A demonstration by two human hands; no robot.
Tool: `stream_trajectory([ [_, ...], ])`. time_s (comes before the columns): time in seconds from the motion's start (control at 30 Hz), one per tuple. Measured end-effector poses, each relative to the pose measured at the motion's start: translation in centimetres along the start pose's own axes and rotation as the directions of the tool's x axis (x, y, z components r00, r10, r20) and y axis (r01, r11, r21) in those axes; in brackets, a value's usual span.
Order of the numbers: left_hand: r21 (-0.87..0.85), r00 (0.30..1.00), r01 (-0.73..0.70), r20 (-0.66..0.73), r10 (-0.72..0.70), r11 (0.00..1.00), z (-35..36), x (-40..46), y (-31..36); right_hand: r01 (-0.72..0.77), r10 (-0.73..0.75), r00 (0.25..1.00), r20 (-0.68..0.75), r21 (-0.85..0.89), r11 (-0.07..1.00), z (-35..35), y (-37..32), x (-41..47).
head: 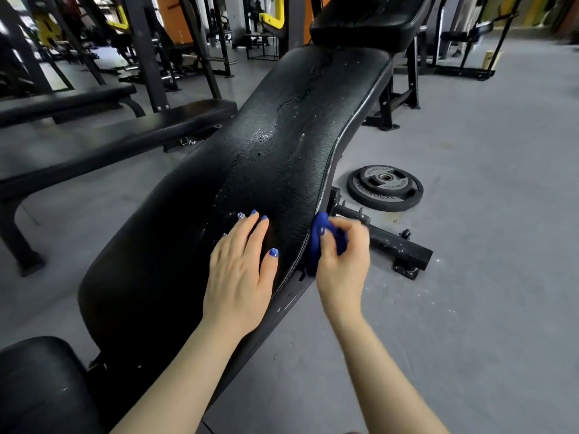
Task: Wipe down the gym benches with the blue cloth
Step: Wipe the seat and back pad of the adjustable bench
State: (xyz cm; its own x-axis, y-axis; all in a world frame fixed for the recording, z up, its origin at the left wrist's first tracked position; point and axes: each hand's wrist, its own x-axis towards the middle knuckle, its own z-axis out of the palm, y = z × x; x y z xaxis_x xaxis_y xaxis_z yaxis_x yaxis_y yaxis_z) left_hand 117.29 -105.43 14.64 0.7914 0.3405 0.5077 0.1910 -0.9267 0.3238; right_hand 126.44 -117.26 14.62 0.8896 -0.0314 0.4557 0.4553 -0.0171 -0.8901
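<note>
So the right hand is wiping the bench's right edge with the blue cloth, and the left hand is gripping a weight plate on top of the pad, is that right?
Not quite. In the head view the left hand lies flat and open on the bench pad, holding nothing. The weight plate lies on the floor to the right of the bench. The rest holds: the right hand grips the blue cloth against the pad's right edge.

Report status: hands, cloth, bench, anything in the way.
Left hand flat on the black padded bench. Right hand grips the bunched blue cloth against the bench's right edge. Wet streaks on pad. Black weight plate on floor, clear of work.
</note>
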Motion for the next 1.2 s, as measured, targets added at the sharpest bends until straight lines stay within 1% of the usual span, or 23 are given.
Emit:
stream_trajectory([
  [0.1, 0.011, 1.000, -0.001, 0.006, 0.001, 1.000, 0.0, 0.0, 0.0, 0.101, -0.087, 0.991, 0.098, -0.147, 0.984, -0.1, -1.5, 5.8],
  [0.17, 0.015, 1.000, 0.000, 0.008, 0.000, 1.000, 0.1, -0.1, -0.1, 0.244, -0.190, 0.957, 0.220, -0.249, 0.937, 0.2, -2.5, 8.4],
  [0.27, 0.008, 1.000, 0.009, 0.004, -0.009, 1.000, 0.0, -0.1, -0.1, 0.461, -0.311, 0.869, 0.385, -0.403, 0.791, 1.0, -3.1, 10.1],
  [0.33, -0.001, 1.000, 0.006, 0.000, -0.006, 1.000, 0.0, -0.1, -0.1, 0.538, -0.359, 0.832, 0.424, -0.454, 0.710, 0.9, -3.2, 9.5],
  [0.43, -0.005, 1.000, 0.004, -0.012, -0.004, 1.000, 0.1, -0.1, -0.3, 0.632, -0.436, 0.765, 0.474, -0.426, 0.647, -0.5, -3.0, 5.8],
  [0.5, -0.001, 1.000, -0.001, -0.023, 0.001, 1.000, 0.1, -0.2, -0.3, 0.703, -0.476, 0.694, 0.540, -0.370, 0.607, -1.7, -2.9, 2.6],
  [0.57, 0.004, 0.999, -0.003, -0.035, 0.003, 1.000, 0.1, -0.2, -0.2, 0.767, -0.488, 0.607, 0.627, -0.303, 0.565, -2.8, -2.9, 0.3],
  [0.63, 0.013, 0.999, -0.001, -0.038, 0.002, 1.000, 0.1, -0.2, -0.2, 0.820, -0.488, 0.513, 0.706, -0.236, 0.520, -3.5, -3.1, 0.4],
  [0.67, 0.011, 0.999, -0.003, -0.039, 0.003, 1.000, 0.1, -0.2, -0.2, 0.836, -0.477, 0.479, 0.736, -0.219, 0.503, -3.5, -3.2, 1.3],
  [0.7, 0.005, 0.999, -0.006, -0.037, 0.007, 1.000, 0.1, -0.3, -0.2, 0.844, -0.462, 0.466, 0.754, -0.222, 0.489, -3.4, -3.3, 2.5],
  [0.73, -0.006, 0.999, -0.008, -0.035, 0.008, 1.000, 0.1, -0.3, -0.3, 0.839, -0.449, 0.483, 0.751, -0.250, 0.484, -3.0, -3.4, 3.9],
  [0.77, -0.017, 0.999, -0.008, -0.037, 0.007, 1.000, 0.1, -0.3, -0.3, 0.813, -0.434, 0.536, 0.725, -0.302, 0.498, -2.5, -3.5, 5.3],
  [0.87, -0.036, 0.999, -0.012, -0.044, 0.010, 0.999, 0.1, -0.4, -0.3, 0.624, -0.333, 0.757, 0.562, -0.473, 0.621, -0.8, -4.2, 8.6],
  [0.9, -0.039, 0.999, -0.015, -0.043, 0.014, 0.999, 0.1, -0.5, -0.3, 0.569, -0.306, 0.804, 0.510, -0.507, 0.648, -0.3, -4.4, 8.8],
  [0.93, -0.045, 0.999, -0.018, -0.046, 0.016, 0.999, 0.1, -0.5, -0.3, 0.538, -0.292, 0.828, 0.478, -0.531, 0.655, 0.1, -4.5, 8.5],
  [0.97, -0.052, 0.999, -0.021, -0.051, 0.019, 0.998, 0.1, -0.5, -0.3, 0.533, -0.291, 0.833, 0.470, -0.543, 0.649, 0.3, -4.6, 7.8],
  [1.0, -0.059, 0.998, -0.023, -0.057, 0.019, 0.998, 0.0, -0.5, -0.3, 0.554, -0.306, 0.821, 0.483, -0.540, 0.634, 0.4, -4.6, 6.6],
  [1.1, -0.054, 0.998, -0.015, -0.064, 0.012, 0.998, 0.1, -0.6, -0.2, 0.643, -0.360, 0.749, 0.557, -0.479, 0.597, -0.8, -4.2, 3.0],
  [1.2, -0.037, 0.998, -0.021, -0.062, 0.019, 0.999, 0.3, -0.5, -0.3, 0.636, -0.357, 0.739, 0.572, -0.418, 0.648, -2.4, -3.6, 0.7],
])
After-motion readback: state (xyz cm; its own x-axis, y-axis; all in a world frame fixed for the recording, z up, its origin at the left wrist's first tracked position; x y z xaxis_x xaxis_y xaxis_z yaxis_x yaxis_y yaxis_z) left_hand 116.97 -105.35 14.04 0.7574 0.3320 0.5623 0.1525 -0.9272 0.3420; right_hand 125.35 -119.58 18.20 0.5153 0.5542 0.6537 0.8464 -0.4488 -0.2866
